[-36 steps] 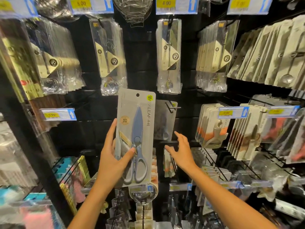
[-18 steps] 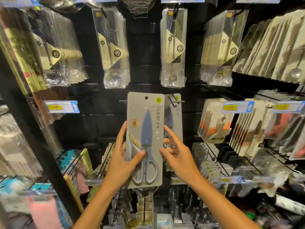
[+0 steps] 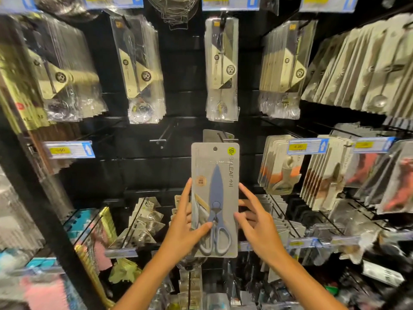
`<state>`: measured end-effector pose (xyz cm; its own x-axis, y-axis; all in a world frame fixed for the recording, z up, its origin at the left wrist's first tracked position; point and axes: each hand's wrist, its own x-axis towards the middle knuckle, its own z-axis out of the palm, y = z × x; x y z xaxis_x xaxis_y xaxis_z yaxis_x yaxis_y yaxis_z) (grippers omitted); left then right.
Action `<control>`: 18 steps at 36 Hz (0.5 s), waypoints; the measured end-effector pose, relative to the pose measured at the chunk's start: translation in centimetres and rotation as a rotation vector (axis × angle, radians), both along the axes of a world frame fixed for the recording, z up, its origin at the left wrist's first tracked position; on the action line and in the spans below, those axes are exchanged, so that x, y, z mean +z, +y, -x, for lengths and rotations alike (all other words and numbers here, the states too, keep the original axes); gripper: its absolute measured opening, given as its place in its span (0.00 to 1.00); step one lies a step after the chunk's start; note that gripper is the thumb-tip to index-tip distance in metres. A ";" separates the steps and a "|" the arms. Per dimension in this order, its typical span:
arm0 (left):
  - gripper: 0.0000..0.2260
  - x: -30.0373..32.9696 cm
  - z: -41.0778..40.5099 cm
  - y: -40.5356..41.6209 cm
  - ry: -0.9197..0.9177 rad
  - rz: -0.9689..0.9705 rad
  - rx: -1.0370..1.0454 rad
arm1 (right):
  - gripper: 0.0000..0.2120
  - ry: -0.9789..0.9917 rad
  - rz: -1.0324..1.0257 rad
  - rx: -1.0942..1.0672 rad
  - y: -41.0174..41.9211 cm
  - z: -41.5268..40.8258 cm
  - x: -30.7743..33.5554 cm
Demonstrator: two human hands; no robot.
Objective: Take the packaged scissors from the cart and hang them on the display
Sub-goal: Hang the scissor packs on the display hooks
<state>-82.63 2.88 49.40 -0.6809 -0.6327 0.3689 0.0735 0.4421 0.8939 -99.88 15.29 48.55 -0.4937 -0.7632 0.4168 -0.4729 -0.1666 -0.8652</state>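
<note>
Nearest, two bare forearms rise from the bottom edge toward a dark wall of hanging goods. Held upright between the hands is the scissors pack (image 3: 215, 199), a grey card with blue-grey scissors pointing up; it is off the cart, which is out of view, and not yet on the display. The left hand (image 3: 183, 229) clamps the card's lower left edge, thumb pressed across the front near the scissor pivot and the forefinger running straight up the edge, probably to keep the card flat and stop it twisting. The right hand (image 3: 257, 227) steadies the opposite edge with fingers spread and nearly straight; the fingertips seem to touch the card's right side, though whether any curl behind it I cannot tell. The grip sits low, which leaves the punched hole (image 3: 215, 149) at the top free for threading. Just behind and above the card, a metal hook (image 3: 224, 138) juts from the wall carrying another grey pack (image 3: 209, 135), so this looks like the target peg, and the hole sits slightly below and left of its tip. Farther back hang rows of bagged utensils (image 3: 221, 70) under price tags (image 3: 307, 146).
</note>
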 end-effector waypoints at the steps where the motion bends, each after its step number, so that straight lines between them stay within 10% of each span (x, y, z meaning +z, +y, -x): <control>1: 0.50 -0.1 0.2 0.1 0.004 -0.004 0.006 | 0.34 0.003 -0.004 -0.004 0.1 0.2 -0.1; 18: 0.48 -0.6 2.5 0.2 0.009 -0.025 -0.042 | 0.33 0.017 -0.038 -0.046 0.5 2.0 -0.8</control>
